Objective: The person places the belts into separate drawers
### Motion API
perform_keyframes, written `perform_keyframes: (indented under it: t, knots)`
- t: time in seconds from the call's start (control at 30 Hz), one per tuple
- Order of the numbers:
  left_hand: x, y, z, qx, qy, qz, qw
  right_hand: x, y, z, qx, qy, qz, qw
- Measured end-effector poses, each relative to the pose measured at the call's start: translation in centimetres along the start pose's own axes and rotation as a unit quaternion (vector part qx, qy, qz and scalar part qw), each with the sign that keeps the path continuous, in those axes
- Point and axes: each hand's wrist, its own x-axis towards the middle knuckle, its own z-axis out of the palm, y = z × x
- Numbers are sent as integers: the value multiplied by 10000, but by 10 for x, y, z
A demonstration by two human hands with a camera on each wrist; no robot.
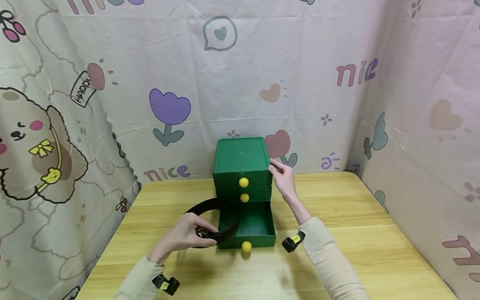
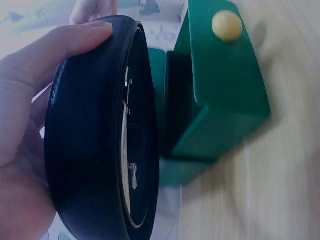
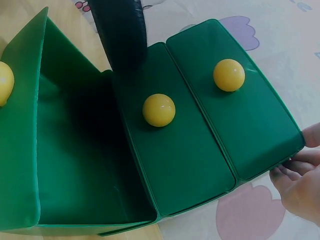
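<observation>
A coiled black belt (image 1: 227,233) forms a wide loop, with a metal buckle showing near the fingers in the head view. My left hand (image 1: 184,232) grips its left side, thumb below and fingers above. The far side of the loop overlaps the pulled-out bottom drawer (image 1: 258,241) of a green drawer cabinet (image 1: 241,155). Seen from the left wrist, the belt (image 2: 95,135) stands on edge beside the drawer front. My right hand (image 1: 283,180) holds the cabinet's upper right edge, its fingers bent against the side in the right wrist view (image 3: 300,175).
The upper two drawers are closed, each with a round yellow knob (image 1: 243,182). Under them, the bottom drawer's knob (image 1: 246,246) faces the front. Everything stands on a light wooden table (image 1: 337,216). A printed cloth (image 1: 232,83) hangs behind and along both sides.
</observation>
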Motion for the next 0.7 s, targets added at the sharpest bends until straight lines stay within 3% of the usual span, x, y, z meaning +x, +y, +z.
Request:
perform_keyframes:
  t: [0.23, 0.4, 0.7]
  knots:
    - [29, 13, 17, -187, -603, -118, 9979, 0, -2, 0, 43, 9, -20, 10000]
    - [46, 13, 33, -311, -1079, -174, 9935, -1, -3, 1, 13, 19, -34, 10000]
    - [70, 3, 48, -536, -1148, -406, 9911, -1, -3, 0, -72, 7, -36, 10000]
